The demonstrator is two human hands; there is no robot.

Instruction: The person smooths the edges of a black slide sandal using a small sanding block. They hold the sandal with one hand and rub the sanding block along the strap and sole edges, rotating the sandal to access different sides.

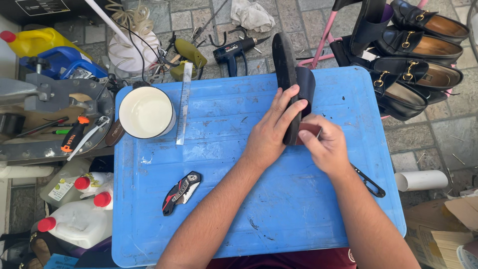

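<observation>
A: Where is the shoe (pixel 290 74) right now?

B: On its side on the blue table (pixel 239 199), sole facing left, toe pointing away. The left hand (pixel 273 130) lies across its near end, fingers wrapped over the sole and closed on it to pin it down.

A: And the right hand (pixel 326 145)?

B: Its grip is a tight pinch on a small reddish-brown pad (pixel 309 130), likely sandpaper, pressed against the shoe's near edge just beside the left fingers.

A: How far along does the work look?

B: Hard to judge. I'd say mid-way through rubbing that one edge; the sole shows no clear finished or raw patch from here. Four similar black loafers (pixel 423 55) wait on a rack beyond the table's far right corner, so more may remain.

A: Any tools nearby?

B: A folding knife (pixel 181 192) lies untouched near the front left, a white pot (pixel 146 112) and steel ruler (pixel 184 102) at the back left, and black snips (pixel 369 182) just behind the right wrist.
</observation>
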